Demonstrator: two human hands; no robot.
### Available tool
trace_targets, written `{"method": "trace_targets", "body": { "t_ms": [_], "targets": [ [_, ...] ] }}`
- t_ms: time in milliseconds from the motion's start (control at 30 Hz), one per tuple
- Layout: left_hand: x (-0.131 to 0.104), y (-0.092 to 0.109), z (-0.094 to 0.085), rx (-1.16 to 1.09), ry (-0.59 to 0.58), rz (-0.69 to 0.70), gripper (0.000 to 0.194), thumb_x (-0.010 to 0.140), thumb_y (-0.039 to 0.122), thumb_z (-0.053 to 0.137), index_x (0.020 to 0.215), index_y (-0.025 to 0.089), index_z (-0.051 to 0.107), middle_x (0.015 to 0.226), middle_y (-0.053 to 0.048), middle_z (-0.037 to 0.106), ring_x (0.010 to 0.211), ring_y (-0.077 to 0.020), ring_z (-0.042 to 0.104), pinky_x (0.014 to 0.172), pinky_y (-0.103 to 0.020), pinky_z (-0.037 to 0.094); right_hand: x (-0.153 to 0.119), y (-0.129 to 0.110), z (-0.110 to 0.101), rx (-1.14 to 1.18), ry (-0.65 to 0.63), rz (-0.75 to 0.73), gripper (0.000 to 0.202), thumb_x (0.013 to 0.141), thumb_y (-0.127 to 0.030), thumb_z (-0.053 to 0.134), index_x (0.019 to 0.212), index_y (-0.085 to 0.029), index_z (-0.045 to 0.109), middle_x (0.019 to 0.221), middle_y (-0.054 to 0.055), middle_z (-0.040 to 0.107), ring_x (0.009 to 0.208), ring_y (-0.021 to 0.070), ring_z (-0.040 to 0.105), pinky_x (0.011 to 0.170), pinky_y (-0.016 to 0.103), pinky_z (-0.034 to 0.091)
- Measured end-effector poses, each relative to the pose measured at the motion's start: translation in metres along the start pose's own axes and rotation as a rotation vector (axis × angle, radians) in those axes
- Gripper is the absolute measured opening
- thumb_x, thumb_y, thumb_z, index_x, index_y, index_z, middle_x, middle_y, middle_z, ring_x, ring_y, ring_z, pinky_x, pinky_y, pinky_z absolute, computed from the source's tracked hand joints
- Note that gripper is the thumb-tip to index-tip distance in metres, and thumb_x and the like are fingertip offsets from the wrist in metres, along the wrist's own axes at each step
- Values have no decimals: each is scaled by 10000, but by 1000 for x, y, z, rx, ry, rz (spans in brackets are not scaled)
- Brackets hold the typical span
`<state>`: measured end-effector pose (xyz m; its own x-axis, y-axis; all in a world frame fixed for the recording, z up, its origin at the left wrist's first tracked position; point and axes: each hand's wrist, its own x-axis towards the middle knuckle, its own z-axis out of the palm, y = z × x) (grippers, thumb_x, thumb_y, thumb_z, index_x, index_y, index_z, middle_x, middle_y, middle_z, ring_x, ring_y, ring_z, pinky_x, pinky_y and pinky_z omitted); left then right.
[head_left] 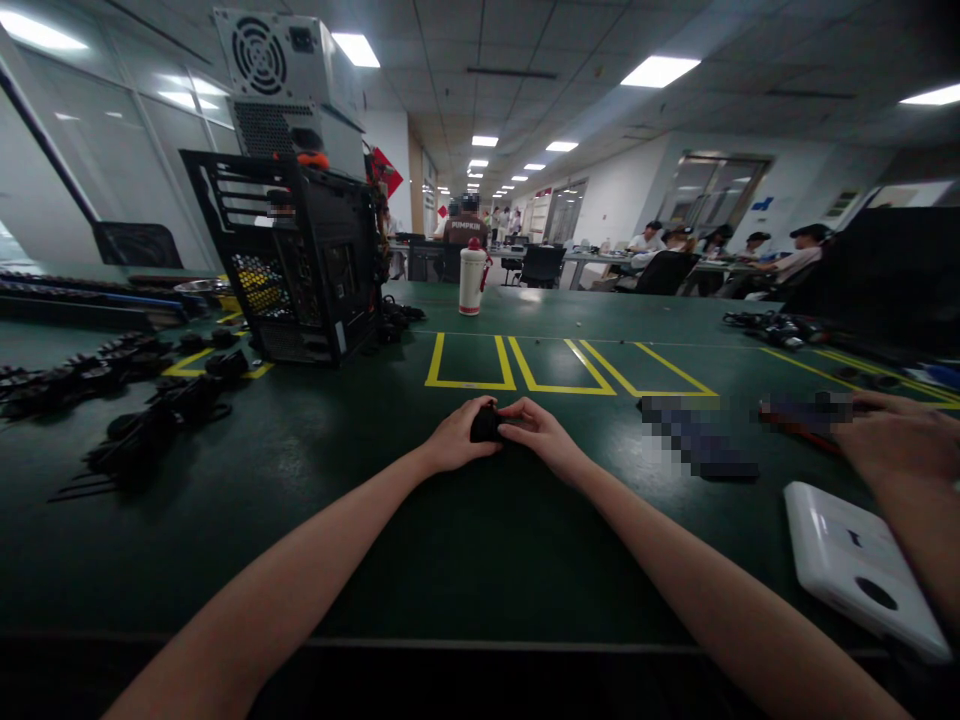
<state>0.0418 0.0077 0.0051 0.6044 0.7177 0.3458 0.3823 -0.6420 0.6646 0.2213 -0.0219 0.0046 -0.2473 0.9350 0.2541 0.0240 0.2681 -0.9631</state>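
Steadying small black item (pixel 486 425) from both sides — left hand (pixel 453 438), grip curled round it; right hand (pixel 543 432), grip apparently pinching its edge — over worktop (pixel 480 560).

Yellow tape outlines (pixel 470 385) stripe a dark green tabletop (pixel 480 540) bearing a black computer case (pixel 345 280), a cream cup (pixel 471 280) with a red lid (pixel 474 243), a glossy white device (pixel 862 560) marked by a black oval, and black cable bundles (pixel 142 425), beneath a silver-grey power supply (pixel 277 55) with a black fan grille.
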Motion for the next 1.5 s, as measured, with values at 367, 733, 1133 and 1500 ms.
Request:
{"method": "trace_targets", "body": {
  "t_ms": [367,733,1133,1500],
  "targets": [
    [1,0,1,3,11,10,655,665,323,633,1234,169,346,1255,-110,438,1147,-259,429,968,-405,343,1,-5,2,28,-39,17,378,592,-99,647,925,-205,503,1032,24,528,1012,165,526,936,366,376],
    [1,2,-1,-11,6,3,647,659,325,639,1224,181,358,1234,-106,444,1120,-262,446,944,-413,361,-1,-10,10,62,9,5,257,630,-141,627,817,-206,463,908,-17,511,904,135,541,834,305,421],
    [3,0,-2,-72,-4,-136,668,669,372,628,1245,175,353,1236,-118,466,1117,-267,468,935,-427,372,2,10,-2,-434,114,-36,293,663,-88,496,938,-187,518,965,29,551,973,169,523,924,375,375],
    [3,7,-4,-72,-24,-187,703,675,330,619,1288,228,291,1212,-107,476,1092,-270,487,931,-450,362,-3,5,5,-949,46,-86,304,762,-177,477,1063,-149,507,1049,106,511,973,208,511,868,370,396]
  ]
}}
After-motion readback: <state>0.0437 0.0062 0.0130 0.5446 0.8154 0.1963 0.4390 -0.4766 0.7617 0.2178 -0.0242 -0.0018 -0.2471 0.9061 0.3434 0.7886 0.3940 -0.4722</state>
